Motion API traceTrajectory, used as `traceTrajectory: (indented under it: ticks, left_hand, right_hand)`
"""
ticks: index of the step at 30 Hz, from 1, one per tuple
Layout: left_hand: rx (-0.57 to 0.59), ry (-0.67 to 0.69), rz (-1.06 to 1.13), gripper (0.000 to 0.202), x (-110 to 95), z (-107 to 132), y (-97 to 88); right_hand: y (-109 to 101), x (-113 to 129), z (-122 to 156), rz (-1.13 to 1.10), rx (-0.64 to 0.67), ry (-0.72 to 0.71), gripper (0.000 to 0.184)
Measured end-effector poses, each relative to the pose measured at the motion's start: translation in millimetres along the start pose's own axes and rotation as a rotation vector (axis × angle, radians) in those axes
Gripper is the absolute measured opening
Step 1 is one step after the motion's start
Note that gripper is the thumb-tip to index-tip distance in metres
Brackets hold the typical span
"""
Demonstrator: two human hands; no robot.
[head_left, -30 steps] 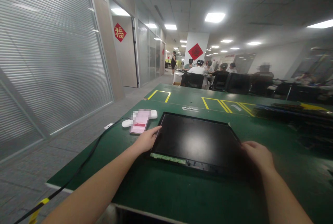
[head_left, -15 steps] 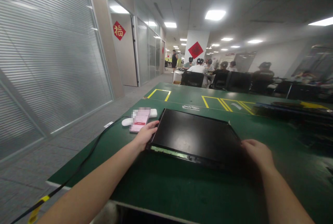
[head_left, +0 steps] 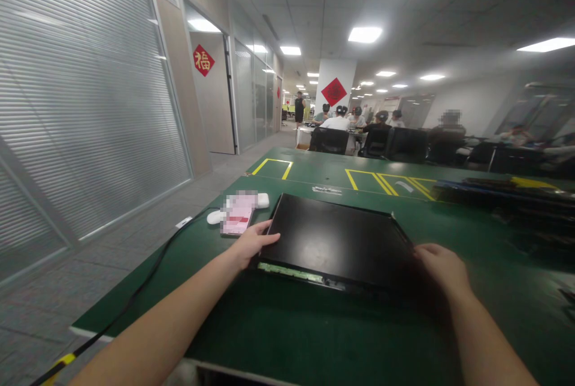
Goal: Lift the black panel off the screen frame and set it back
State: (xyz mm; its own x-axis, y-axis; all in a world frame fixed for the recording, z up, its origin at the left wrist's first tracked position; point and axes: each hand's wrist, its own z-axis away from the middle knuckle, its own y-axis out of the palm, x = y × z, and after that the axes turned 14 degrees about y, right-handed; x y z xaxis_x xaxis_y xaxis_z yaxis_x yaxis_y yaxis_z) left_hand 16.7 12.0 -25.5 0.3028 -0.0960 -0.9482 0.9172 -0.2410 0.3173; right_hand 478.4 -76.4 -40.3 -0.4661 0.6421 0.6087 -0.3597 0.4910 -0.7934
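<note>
My left hand [head_left: 252,243] holds the left edge of the black panel [head_left: 336,241], fingers stretched close together along it. My right hand [head_left: 442,267] curls its fingers over the near right corner. The panel sits on the green table [head_left: 287,326], just beside a phone [head_left: 236,221].

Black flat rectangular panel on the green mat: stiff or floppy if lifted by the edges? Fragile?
Probably stiff: the black flat rectangular panel lies flat with straight edges, left hand and right hand at opposite sides. Likely fragile: a thin green circuit strip sits exposed along its near edge. Its smooth top may be slippery.
</note>
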Motion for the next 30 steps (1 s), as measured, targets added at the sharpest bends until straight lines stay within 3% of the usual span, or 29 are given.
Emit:
traceTrajectory:
  ticks: [7,14,30]
  left_hand:
    - [0.041,0.099,-0.048,0.072,-5.1,4.6,5.8]
    - [0.104,0.151,-0.05,0.073,-7.0,3.8,4.6]
    - [0.103,0.203,0.024,0.072,-11.6,9.0,10.7]
  right_hand:
    - [-3.6,4.9,4.4,0.013,0.032,0.038,0.026]
    - [-2.9,3.5,3.4,0.017,-0.001,0.0,0.025]
    - [-4.0,4.7,3.5,0.012,0.052,0.04,0.028]
